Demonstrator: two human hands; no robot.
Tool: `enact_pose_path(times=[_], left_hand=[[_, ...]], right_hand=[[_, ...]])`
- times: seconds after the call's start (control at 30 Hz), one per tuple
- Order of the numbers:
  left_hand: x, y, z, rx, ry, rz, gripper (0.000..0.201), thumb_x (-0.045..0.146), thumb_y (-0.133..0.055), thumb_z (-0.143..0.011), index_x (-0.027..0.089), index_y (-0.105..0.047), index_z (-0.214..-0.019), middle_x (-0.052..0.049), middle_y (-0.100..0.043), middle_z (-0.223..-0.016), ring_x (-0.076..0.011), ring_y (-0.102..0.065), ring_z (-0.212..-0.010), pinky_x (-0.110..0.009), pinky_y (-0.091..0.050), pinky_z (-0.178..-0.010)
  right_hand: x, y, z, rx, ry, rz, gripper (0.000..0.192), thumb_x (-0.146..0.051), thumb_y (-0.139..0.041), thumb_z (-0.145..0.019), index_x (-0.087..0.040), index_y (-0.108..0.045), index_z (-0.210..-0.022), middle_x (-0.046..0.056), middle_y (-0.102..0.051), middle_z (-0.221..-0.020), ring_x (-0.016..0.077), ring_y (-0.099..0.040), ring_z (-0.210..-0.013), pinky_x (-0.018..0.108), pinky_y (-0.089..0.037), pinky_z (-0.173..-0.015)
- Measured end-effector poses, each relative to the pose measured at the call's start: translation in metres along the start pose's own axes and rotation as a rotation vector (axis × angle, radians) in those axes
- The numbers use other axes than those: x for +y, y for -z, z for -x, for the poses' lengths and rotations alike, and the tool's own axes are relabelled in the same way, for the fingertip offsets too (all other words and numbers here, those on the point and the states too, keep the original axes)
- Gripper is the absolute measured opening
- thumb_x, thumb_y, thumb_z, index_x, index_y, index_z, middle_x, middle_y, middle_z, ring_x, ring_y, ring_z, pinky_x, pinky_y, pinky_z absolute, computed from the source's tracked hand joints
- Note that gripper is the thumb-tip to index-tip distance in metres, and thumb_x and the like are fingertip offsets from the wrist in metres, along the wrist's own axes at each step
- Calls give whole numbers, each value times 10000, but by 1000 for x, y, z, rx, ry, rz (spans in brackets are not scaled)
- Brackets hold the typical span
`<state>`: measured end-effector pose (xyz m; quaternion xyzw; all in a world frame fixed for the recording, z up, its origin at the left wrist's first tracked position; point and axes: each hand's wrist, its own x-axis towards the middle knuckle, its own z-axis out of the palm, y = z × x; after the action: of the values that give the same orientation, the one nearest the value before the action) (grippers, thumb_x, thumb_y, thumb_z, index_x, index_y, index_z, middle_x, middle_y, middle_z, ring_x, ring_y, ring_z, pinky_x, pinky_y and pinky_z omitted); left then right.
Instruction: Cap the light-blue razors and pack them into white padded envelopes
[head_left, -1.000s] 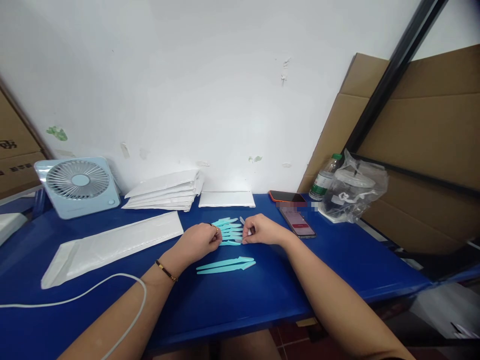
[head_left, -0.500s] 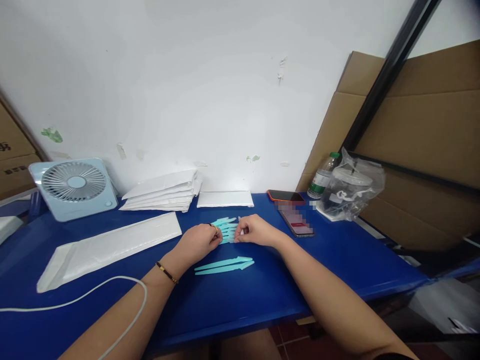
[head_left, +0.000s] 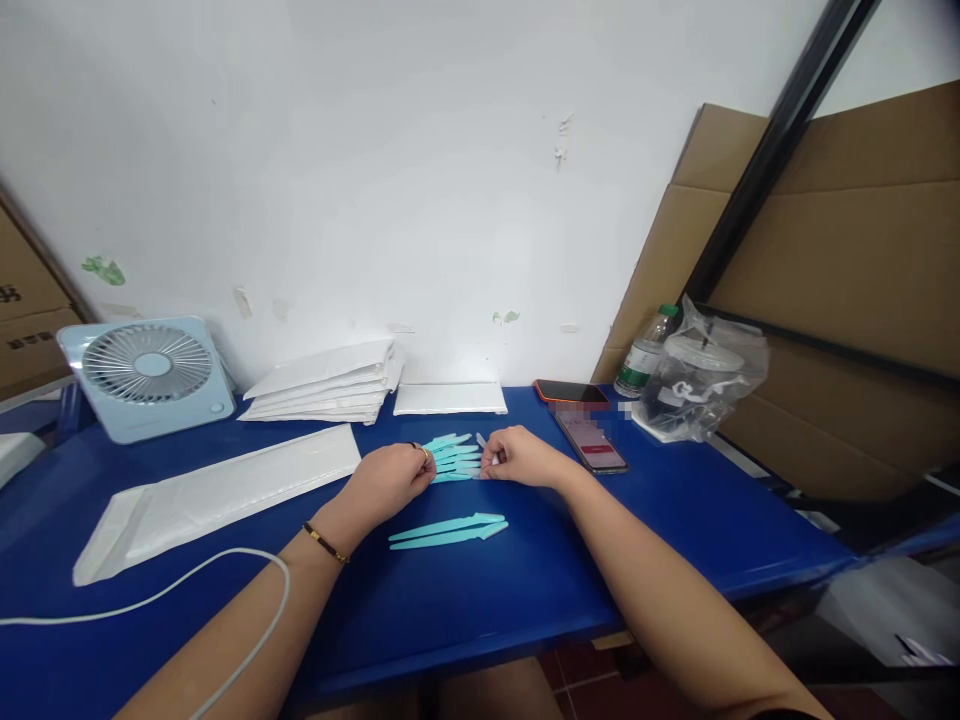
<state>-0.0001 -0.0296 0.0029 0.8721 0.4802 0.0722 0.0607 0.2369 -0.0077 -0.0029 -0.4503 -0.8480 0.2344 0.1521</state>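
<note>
Several thin turquoise eyebrow razors (head_left: 456,458) lie side by side in a loose row on the blue table, between my two hands. My left hand (head_left: 394,478) is closed over their left ends, the fingertips bent down and partly hidden. At the right ends, my right hand (head_left: 517,458) pinches thumb and fingers together. A small clear or whitish piece shows by its fingertips, too small to name. Nearer to me, two more turquoise razors (head_left: 448,531) rest apart from the row, their angled heads pointing right.
A long white padded envelope (head_left: 225,495) lies at left, with a stack of white envelopes (head_left: 322,382) behind. A blue fan (head_left: 154,370) stands far left; a white cable (head_left: 281,600) crosses my left forearm. Right are two phones (head_left: 592,440), a bottle (head_left: 643,355) and a bagged container (head_left: 701,375).
My hands have drawn slightly apart, the left going left and the right going right. More of the razors between them now shows. The two separate razors have stayed in place.
</note>
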Motion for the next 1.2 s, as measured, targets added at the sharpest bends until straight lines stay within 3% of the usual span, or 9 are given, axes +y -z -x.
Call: enact_pose_path(times=[0.5, 0.67, 0.8, 0.93, 1.03, 1.13, 1.2], left_hand=[[-5, 1, 1, 12, -11, 8, 182, 207, -424, -788, 210, -594, -727, -15, -623, -768, -143, -539, -678, -236, -295, -556], [-2, -2, 0, 5, -35, 45, 163, 216, -438, -785, 228, -596, -743, 3, -621, -738, -142, -542, -657, -235, -307, -555], [-2, -5, -2, 28, -14, 65, 198, 223, -421, -801, 224, -616, -767, -13, -633, -792, -155, -561, -702, -245, -341, -583], [-1, -2, -1, 126, 24, 178, 207, 271, -453, -801, 215, -623, -904, -33, -636, -917, -170, -574, -813, -256, -397, -678], [4, 3, 4, 15, -60, 315, 213, 361, -515, -773, 216, -632, -876, -13, -638, -857, -154, -577, -767, -237, -417, -662], [10, 5, 8, -154, -145, 362, 250, 412, -603, -695, 225, -646, -855, 3, -641, -813, -143, -577, -722, -215, -410, -599], [12, 3, 9, -185, -143, 326, 197, 375, -588, -701, 226, -648, -816, 8, -640, -777, -133, -571, -684, -210, -392, -566]], right_hand=[[2, 2, 1, -21, 12, 2, 165, -311, -663, -680, -167, -709, -746, 6, -621, -669, 97, -508, -582, 191, -344, -510], [-7, -9, -3, -22, 17, -23, 154, -300, -677, -673, -166, -703, -745, 1, -618, -661, 94, -509, -568, 185, -341, -496], [-10, -11, -6, 73, 63, -35, 98, -239, -660, -691, -175, -708, -747, 5, -638, -711, 94, -529, -597, 183, -358, -529], [13, 9, -2, 323, -44, 26, 131, -234, -592, -748, -172, -703, -779, 27, -664, -781, 117, -559, -655, 208, -389, -594], [36, 23, 1, 427, -211, 126, 140, -226, -570, -754, -169, -698, -765, 44, -671, -777, 146, -583, -704, 230, -397, -621], [49, 22, 0, 371, -286, 174, 121, -247, -615, -716, -184, -697, -780, 46, -678, -793, 164, -595, -733, 239, -403, -632], [51, 16, -3, 329, -272, 191, 96, -248, -640, -691, -187, -687, -750, 44, -677, -803, 165, -596, -745, 236, -407, -640]])
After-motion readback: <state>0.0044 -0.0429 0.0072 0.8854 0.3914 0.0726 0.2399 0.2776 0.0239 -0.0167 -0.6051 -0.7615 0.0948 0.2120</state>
